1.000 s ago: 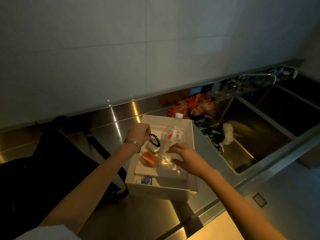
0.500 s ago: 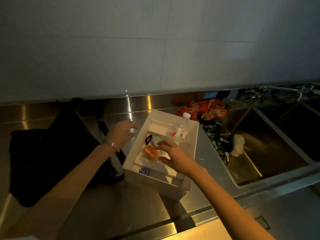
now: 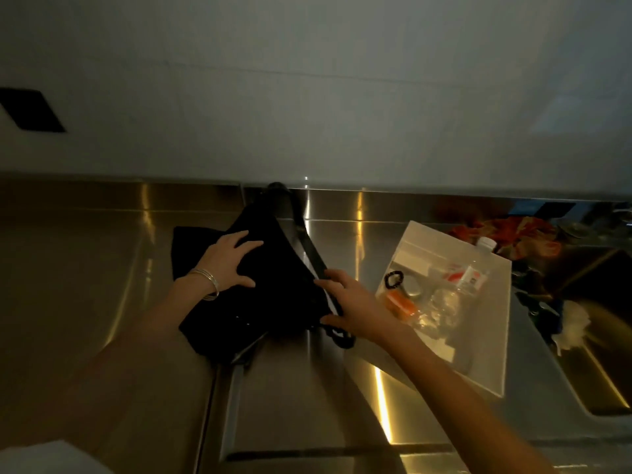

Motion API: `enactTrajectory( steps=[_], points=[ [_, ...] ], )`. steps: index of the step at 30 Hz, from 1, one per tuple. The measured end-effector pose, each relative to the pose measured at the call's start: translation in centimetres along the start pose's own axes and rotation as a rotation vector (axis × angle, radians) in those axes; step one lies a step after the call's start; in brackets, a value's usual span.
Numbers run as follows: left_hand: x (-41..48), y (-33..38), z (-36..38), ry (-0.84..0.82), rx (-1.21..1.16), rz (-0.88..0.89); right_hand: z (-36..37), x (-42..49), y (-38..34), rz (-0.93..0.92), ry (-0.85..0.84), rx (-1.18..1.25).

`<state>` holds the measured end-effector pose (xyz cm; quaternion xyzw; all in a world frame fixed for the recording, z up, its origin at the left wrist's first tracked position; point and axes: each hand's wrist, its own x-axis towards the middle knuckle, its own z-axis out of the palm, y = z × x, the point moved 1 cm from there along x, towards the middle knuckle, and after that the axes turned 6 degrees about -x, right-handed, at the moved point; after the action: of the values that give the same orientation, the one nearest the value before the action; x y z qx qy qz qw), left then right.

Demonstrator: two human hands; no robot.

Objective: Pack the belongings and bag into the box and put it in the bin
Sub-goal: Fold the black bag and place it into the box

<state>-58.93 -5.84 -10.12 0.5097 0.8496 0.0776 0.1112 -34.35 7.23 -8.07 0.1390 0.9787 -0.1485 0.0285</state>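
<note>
On the brushed steel surface [image 3: 290, 388] lies a soft, crumpled black fabric bag [image 3: 273, 295], just left of the open white box [image 3: 492, 336], which is rectangular and thin-walled. The left hand [image 3: 227, 265], a metal bangle [image 3: 205, 280] at its wrist, lies flat on the cloth with its fingers [image 3: 246, 246] spread and straight. The right hand [image 3: 355, 302] touches the bag's right edge beside a glossy strap [image 3: 313, 256]; whether its fingers grip anything cannot be told. Inside the box lie a clear plastic bottle [image 3: 468, 271], a black coiled hair tie [image 3: 394, 279] and crinkled transparent wrap [image 3: 441, 309].
</note>
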Motion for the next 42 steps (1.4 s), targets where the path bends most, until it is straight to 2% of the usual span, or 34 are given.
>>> enactTrajectory(
  steps=[4, 8, 13, 18, 22, 25, 27, 29, 31, 33, 36, 37, 40, 42],
  points=[
    [1.3, -4.2, -0.4, -0.072, -0.021, 0.024, 3.1, 2.7, -1.4, 0.061, -0.144, -0.142],
    [3.6, -6.8, -0.5, -0.095, -0.177, 0.029, 5.7, 4.2, -0.8, 0.203, -0.215, -0.103],
    [7.6, -7.3, -0.7, -0.078, -0.363, 0.079, 6.8, 5.0, -0.4, 0.324, -0.192, -0.001],
    [11.2, -5.8, -0.4, -0.087, -0.46, 0.103, 6.2, 5.3, -0.1, 0.333, -0.143, 0.0],
    [13.6, -5.3, -0.6, 0.019, -0.654, -0.03, 5.0, 5.4, -0.4, 0.324, 0.059, 0.14],
    [14.7, -5.4, -0.8, 0.029, -0.509, -0.059, 3.4, 6.3, -0.8, 0.262, 0.208, 0.175],
    [14.3, -4.8, -1.3, -0.047, -0.316, 0.04, 1.7, 7.6, -1.3, 0.207, 0.221, 0.156],
    [13.4, -3.4, -1.5, -0.115, -0.222, 0.205, 0.2, 9.0, -1.7, 0.154, 0.217, 0.111],
    [12.0, -2.0, -1.1, -0.178, -0.126, 0.384, -0.6, 10.2, -1.9, 0.147, 0.182, 0.029],
    [10.7, -1.8, -0.7, -0.207, -0.054, 0.464, -0.8, 11.0, -1.9, 0.168, 0.12, -0.079],
    [8.7, -2.9, -0.5, -0.154, -0.271, 0.482, -1.0, 12.3, -1.6, 0.147, 0.064, -0.196],
    [7.9, -3.2, -0.4, -0.124, -0.354, 0.478, -1.0, 12.8, -1.4, 0.129, 0.034, -0.177],
    [6.0, -3.3, 0.3, -0.113, -0.375, 0.46, -1.2, 14.4, -1.5, 0.126, -0.128, -0.022],
    [5.6, -3.7, 0.6, -0.124, -0.448, 0.402, -1.5, 15.5, -1.8, 0.122, -0.218, -0.015]
  ],
)
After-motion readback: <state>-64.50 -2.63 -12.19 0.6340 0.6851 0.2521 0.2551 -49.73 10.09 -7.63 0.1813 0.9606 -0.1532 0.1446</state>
